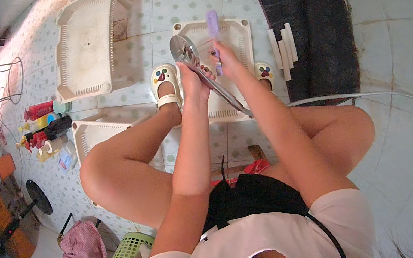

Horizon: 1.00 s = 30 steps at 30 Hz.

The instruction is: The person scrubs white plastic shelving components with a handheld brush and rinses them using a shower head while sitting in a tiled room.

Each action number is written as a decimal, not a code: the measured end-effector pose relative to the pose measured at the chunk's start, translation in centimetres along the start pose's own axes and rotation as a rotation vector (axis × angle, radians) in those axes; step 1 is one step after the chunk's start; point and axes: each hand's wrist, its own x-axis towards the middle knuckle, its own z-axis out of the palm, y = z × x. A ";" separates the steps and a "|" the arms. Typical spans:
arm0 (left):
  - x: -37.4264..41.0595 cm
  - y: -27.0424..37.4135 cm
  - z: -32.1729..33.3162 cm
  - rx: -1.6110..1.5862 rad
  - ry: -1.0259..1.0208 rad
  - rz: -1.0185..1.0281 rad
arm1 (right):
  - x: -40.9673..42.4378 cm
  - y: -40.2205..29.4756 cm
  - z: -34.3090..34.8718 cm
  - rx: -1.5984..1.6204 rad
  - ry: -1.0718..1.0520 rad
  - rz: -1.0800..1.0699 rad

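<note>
My left hand (pixel 193 79) is closed around the handle of a chrome shower head (pixel 183 48), whose round face is at the upper end. A grey hose (pixel 354 94) runs from its lower end behind my right forearm and off to the right. My right hand (pixel 226 57) grips a purple brush (pixel 213 24), its broad end pointing away from me; the face of that end is not clear. Both hands are above a cream plastic rack shelf (pixel 223 109), which lies on the tiled floor between my feet.
Another cream shelf (pixel 86 46) stands at the upper left, a third (pixel 100 135) beside my left knee. Several bottles (pixel 45 130) are at left. White tubes (pixel 283 53) lie by and on a black mat (pixel 309 28) at right. A green basket (pixel 130 248) holds cloth.
</note>
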 end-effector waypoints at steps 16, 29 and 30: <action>-6.1 -7.0 -1.9 -0.026 -0.006 -0.101 | -5.6 -1.4 2.0 -0.696 0.140 -0.017; -0.7 -6.2 -0.3 -0.037 -0.155 -0.100 | -11.8 -6.2 -4.0 -1.231 -0.206 -0.144; -0.4 -5.1 -0.6 0.217 -0.037 -0.101 | -12.0 -6.2 -3.6 -1.264 -0.178 -0.176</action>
